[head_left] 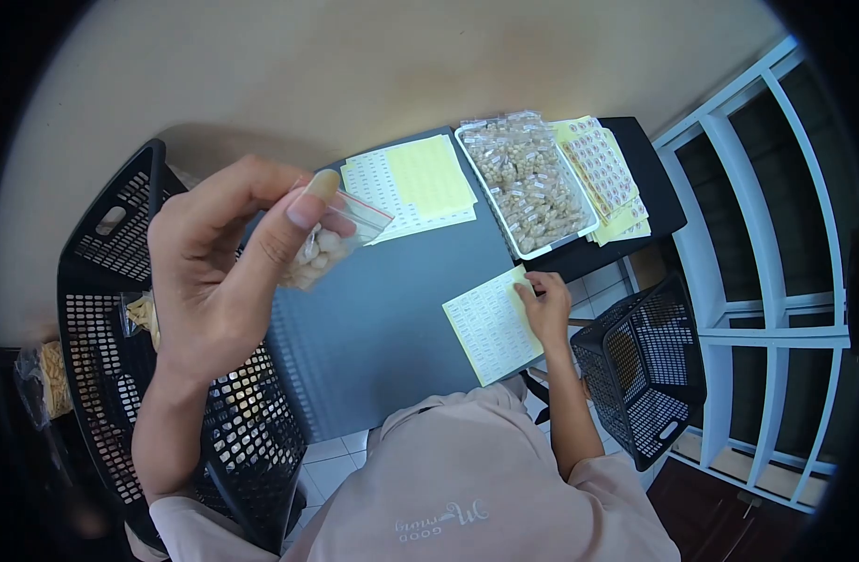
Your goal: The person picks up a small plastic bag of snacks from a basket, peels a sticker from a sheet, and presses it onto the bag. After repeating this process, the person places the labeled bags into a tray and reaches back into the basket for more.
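My left hand (228, 253) is raised above the left side of the table, close to the camera. Its thumb and fingers pinch the top of a small clear zip bag (331, 239) with a red seal line and pale, rounded pieces inside. Over at the right, my right hand (547, 307) has its fingers bent and closed at the upper right edge of a label sheet (493, 328). That sheet carries rows of small printed labels and has yellow edges. Whether a loose label is between the fingertips is too small to tell.
On the grey table (373, 328) lie more label sheets (411, 187). A white tray (593, 225) full of filled bags stands at the back right, beside sheets of round stickers (602, 169). Black baskets flank the table: a left basket (88, 347) holding bags and a right basket (640, 356).
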Demonstrator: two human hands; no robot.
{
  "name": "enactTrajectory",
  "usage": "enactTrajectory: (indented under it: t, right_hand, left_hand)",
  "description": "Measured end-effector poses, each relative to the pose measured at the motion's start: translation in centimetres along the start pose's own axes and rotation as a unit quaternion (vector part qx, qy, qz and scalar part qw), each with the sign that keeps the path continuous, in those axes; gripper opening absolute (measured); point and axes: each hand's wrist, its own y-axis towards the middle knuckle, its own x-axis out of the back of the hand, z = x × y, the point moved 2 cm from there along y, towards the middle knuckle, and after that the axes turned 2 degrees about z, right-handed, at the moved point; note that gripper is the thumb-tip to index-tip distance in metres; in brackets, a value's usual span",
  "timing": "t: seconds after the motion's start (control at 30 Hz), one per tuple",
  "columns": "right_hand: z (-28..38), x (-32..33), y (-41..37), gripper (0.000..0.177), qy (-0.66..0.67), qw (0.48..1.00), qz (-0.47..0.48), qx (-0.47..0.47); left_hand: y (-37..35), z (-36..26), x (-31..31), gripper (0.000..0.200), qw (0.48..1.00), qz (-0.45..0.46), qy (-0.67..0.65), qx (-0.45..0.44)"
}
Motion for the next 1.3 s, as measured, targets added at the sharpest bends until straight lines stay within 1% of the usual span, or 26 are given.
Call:
enactTrajectory:
  t: [0.13, 0.2, 0.23, 0.3, 0.33, 0.4, 0.5, 0.63, 0.7, 0.73, 0.8, 0.83, 0.87, 0.93, 1.0, 1.07, 1.13, 1.17, 1.2, 1.23, 1.27, 1.3]
  right_hand:
    - [-0.6, -2.3, -0.3, 0.026, 0.019, 1.0, -0.005, 0.024]
    - [-1.4, -2.8, -0.2, 0.026, 0.067, 0.996, -0.03, -0.051]
    - [-2.0, -3.2, 0.0, 0.026, 0.068, 0.996, -0.029, -0.05]
    - [-3.8, -3.6, 0.1, 0.025, 0.131, 0.985, -0.015, -0.108]
    - [-3.7, -3.6, 0.1, 0.025, 0.131, 0.985, -0.015, -0.108]
    - [-3.7, -3.5, 0.1, 0.023, 0.147, 0.978, -0.006, -0.147]
    - [-2.9, -3.5, 0.0, 0.02, 0.176, 0.971, -0.023, -0.163]
    - [-2.7, -3.9, -0.5, 0.016, 0.184, 0.969, -0.05, -0.159]
    - [-2.1, -4.1, -0.7, 0.011, 0.165, 0.976, -0.1, -0.103]
    - [-1.6, -4.5, -0.8, 0.011, 0.175, 0.975, -0.095, -0.097]
    - [-0.3, -4.9, -1.3, 0.008, 0.129, 0.982, -0.135, -0.024]
    - [0.7, -5.2, -1.5, 0.008, 0.145, 0.981, -0.128, -0.013]
    - [1.8, -5.2, -1.8, 0.008, 0.133, 0.982, -0.131, 0.014]
    - [2.8, -5.7, -2.3, 0.008, 0.13, 0.982, -0.131, 0.049]
    - [3.3, -6.3, -2.7, 0.009, 0.14, 0.982, -0.102, 0.075]
    - [4.7, -6.2, -2.8, 0.009, 0.144, 0.982, -0.088, 0.088]
    - [5.9, -6.0, -2.6, 0.011, 0.169, 0.984, -0.029, 0.048]
    - [6.7, -6.1, -1.8, 0.01, 0.221, 0.974, -0.024, 0.038]
    - [7.6, -6.0, -0.8, 0.01, 0.224, 0.973, -0.024, 0.043]
    - [10.0, -4.9, 0.3, 0.009, 0.335, 0.942, -0.005, 0.028]
    - [12.5, -3.7, 1.2, 0.009, 0.441, 0.897, 0.013, 0.011]
    - [15.5, -1.9, 2.1, 0.008, 0.476, 0.878, 0.031, 0.031]
  left_hand:
    - [-0.1, 0.1, 0.2, 0.016, 1.0, -0.008, -0.005, 0.003]
    - [0.0, 0.3, 0.2, 0.016, 1.0, -0.01, -0.003, 0.002]
    - [0.0, 0.4, 0.1, 0.016, 1.0, -0.01, -0.006, 0.003]
    - [-0.1, 0.4, 0.0, 0.016, 1.0, -0.008, -0.01, 0.006]
    - [0.0, 0.4, 0.0, 0.016, 1.0, -0.004, -0.004, 0.006]
    - [0.1, 0.5, 0.0, 0.016, 1.0, 0.001, 0.002, 0.005]
    - [0.0, 0.6, 0.0, 0.016, 1.0, 0.0, -0.005, 0.011]
    - [-0.1, 0.9, -0.3, 0.016, 0.999, -0.002, -0.022, 0.031]
    - [-0.1, 1.0, -0.3, 0.016, 0.999, -0.006, -0.031, 0.036]
    - [0.0, 1.0, -0.4, 0.017, 0.997, -0.013, -0.052, 0.064]
    - [0.2, 1.2, 0.0, 0.019, 0.988, -0.019, -0.09, 0.124]
    - [0.4, 1.4, 0.2, 0.02, 0.982, -0.029, -0.119, 0.143]
    - [0.5, 1.5, 0.3, 0.02, 0.975, -0.039, -0.148, 0.158]
    - [0.7, 2.0, 0.7, 0.022, 0.969, -0.057, -0.17, 0.171]
    - [0.6, 2.5, 1.0, 0.024, 0.967, -0.072, -0.179, 0.164]
    - [0.6, 2.9, 1.2, 0.025, 0.958, -0.058, -0.212, 0.186]
    - [0.6, 3.0, 1.3, 0.027, 0.955, -0.052, -0.221, 0.189]
    - [0.6, 2.8, 1.3, 0.028, 0.955, -0.062, -0.218, 0.19]
    - [0.7, 2.7, 1.3, 0.029, 0.955, -0.071, -0.215, 0.191]
    - [0.7, 2.8, 1.2, 0.029, 0.955, -0.076, -0.223, 0.18]
    - [0.6, 2.9, 1.2, 0.029, 0.956, -0.077, -0.22, 0.178]
    - [0.6, 2.9, 1.1, 0.029, 0.956, -0.086, -0.227, 0.165]
